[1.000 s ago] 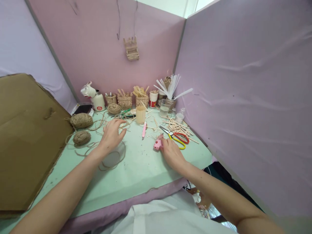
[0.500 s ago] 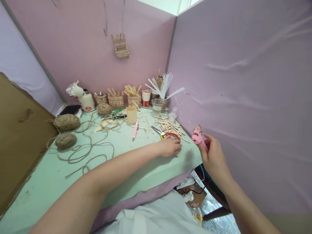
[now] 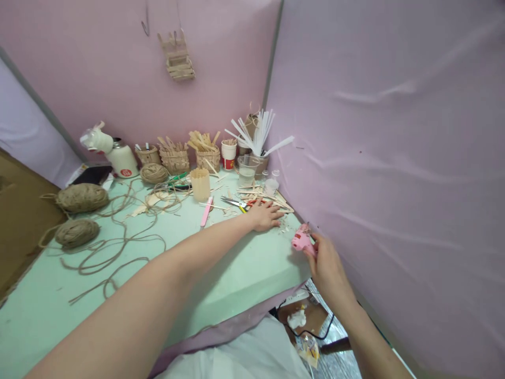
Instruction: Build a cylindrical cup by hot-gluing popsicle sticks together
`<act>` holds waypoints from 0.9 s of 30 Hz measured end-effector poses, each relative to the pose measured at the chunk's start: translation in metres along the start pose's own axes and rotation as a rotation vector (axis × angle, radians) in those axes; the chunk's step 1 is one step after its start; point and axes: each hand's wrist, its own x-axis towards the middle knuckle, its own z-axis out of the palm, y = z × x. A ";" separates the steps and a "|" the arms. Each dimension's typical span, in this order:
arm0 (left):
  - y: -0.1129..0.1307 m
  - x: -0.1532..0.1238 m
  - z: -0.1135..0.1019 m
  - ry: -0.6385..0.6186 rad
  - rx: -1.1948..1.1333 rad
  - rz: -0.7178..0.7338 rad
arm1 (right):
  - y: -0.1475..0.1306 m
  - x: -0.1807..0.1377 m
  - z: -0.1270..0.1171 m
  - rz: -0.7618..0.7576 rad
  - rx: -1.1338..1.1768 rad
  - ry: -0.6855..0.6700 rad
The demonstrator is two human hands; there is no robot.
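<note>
My left hand (image 3: 265, 215) lies with fingers spread on the table, against a heap of thin wooden sticks (image 3: 282, 199). Just behind it is a pair of scissors (image 3: 237, 202) with red handles, partly covered by the fingers. My right hand (image 3: 327, 266) grips a pink hot glue gun (image 3: 303, 240) by its handle, over the right edge of the table. Left of the scissors lies a pink craft knife (image 3: 206, 212), and behind that stands a round holder of upright wooden sticks (image 3: 200, 185).
Twine balls (image 3: 82, 198) and loose twine (image 3: 122, 239) spread over the left of the green table (image 3: 236, 273). Baskets of sticks (image 3: 174, 159), a paper cup (image 3: 229, 156) and a plastic cup of clear liquid (image 3: 246, 171) line the back. A purple wall (image 3: 386, 158) bounds the right.
My left hand has moved right among the sticks, pushing them toward the wall, its fingers more spread. The glue gun in my right hand has come lower and nearer the table. The view has shifted.
</note>
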 end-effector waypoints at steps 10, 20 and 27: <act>-0.023 0.001 -0.020 0.011 -0.111 -0.162 | -0.013 0.037 0.050 -0.150 -0.235 -0.041; -0.044 -0.111 -0.100 0.379 -0.188 -0.190 | -0.046 0.049 0.027 -0.256 -0.096 0.062; -0.060 -0.256 -0.138 0.674 -0.333 -0.580 | -0.172 0.063 0.021 -0.473 0.276 -0.300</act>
